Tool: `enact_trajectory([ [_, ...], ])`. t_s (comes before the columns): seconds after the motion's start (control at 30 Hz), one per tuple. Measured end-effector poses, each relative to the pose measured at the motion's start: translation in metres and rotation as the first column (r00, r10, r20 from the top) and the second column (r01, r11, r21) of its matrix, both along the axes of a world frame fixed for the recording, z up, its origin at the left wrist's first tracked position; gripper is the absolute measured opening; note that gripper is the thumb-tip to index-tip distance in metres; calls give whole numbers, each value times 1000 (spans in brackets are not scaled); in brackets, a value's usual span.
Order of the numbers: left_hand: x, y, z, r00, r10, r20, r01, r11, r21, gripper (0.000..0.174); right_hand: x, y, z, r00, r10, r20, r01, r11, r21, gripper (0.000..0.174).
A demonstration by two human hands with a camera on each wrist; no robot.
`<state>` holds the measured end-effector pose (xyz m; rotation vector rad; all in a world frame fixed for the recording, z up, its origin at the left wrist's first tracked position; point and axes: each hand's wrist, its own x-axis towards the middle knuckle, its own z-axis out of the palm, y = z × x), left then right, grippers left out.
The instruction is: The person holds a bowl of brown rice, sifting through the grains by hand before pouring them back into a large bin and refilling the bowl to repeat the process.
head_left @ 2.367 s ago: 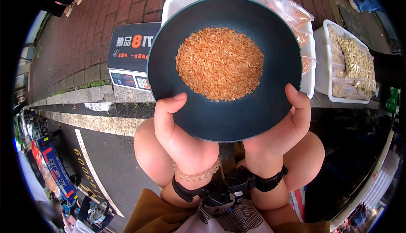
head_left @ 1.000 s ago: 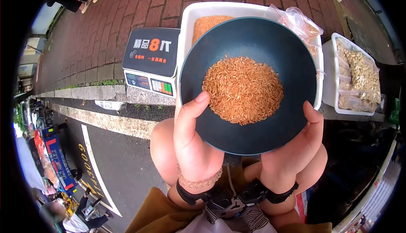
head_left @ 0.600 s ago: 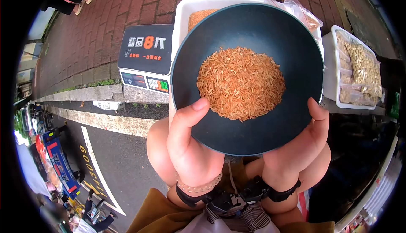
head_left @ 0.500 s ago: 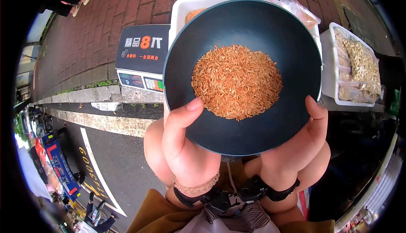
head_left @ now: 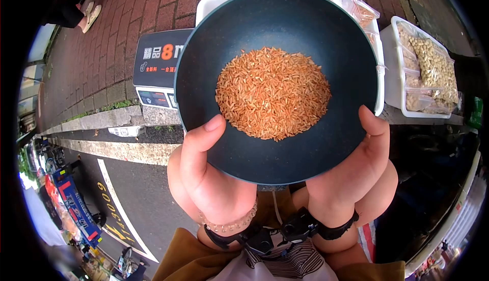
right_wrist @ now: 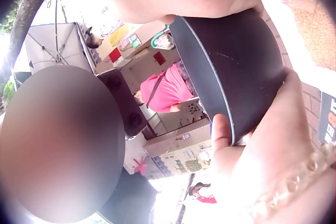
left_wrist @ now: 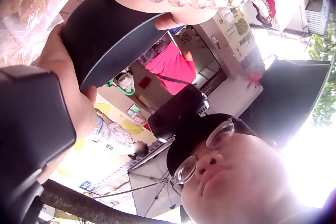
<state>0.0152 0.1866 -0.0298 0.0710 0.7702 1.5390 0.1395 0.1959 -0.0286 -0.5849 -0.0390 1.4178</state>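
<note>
The bowl (head_left: 275, 164) was gripped from both sides by the left hand (head_left: 208, 174) and right hand (head_left: 357, 166); spilled grain (head_left: 274, 92) was risked if either side was dipped.

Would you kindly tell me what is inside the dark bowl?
Inside the dark bowl lies a heap of reddish-brown grains; the bowl's floor beneath them is hidden.

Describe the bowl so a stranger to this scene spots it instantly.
Find the red brick pavement; nearer the camera, a left hand and a right hand hold the bowl between them. Unlike the white tub to its right, it is round and dark, with orange-brown grain heaped in the middle.
</note>
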Motion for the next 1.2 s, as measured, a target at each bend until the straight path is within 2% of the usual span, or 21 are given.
enact_trajectory([
  [0.7, 0, 0, -1, 1000, 4, -1, -4, 1000, -31, 39, -4, 3, -1, 1000, 0, 22, 2, 999, -54, 49],
  [0.77, 4, 0, 2, 997, -79, 15, 77, 993, 87, 42, -6, 4, -1, 990, -51, -128, 31, 987, -156, 35],
  [0.8, 8, 0, 2, 997, -80, 16, 78, 993, 89, 42, -6, 3, -3, 990, -52, -128, 32, 987, -154, 35],
  [0.87, 18, 0, 3, 999, -43, -25, 44, 996, 72, 46, -6, 1, -8, 990, -39, -134, 29, 997, -73, 36],
  [0.9, 23, 1, 6, 987, -45, -153, 46, 999, 7, 48, -8, 2, -7, 990, -38, -134, 29, 997, -72, 36],
  [0.97, 23, 1, 10, 986, -47, -159, 43, 999, -31, 52, -15, 6, -6, 998, -54, 32, 59, 987, -152, 35],
  [1.0, 23, 1, 10, 985, -52, -166, 40, 997, -72, 57, -18, 8, -4, 957, -33, 289, 58, 995, -78, 39],
  [1.03, 21, 2, 9, 986, 52, -158, -68, 993, -100, 48, -16, 7, -3, 953, 21, 302, -4, 998, -55, 47],
  [1.07, 17, 0, 8, 985, 51, -162, -68, 993, -100, 48, -14, 6, -3, 947, 72, 314, -65, 997, -34, 56],
  [1.17, 7, -2, 8, 960, 176, -216, -195, 978, -72, 40, -15, 5, -10, 948, 103, 301, -93, 994, -49, 57],
  [1.2, 7, -2, 7, 960, 174, -221, -194, 978, -71, 40, -15, 5, -11, 950, 102, 297, -91, 995, -49, 57],
])
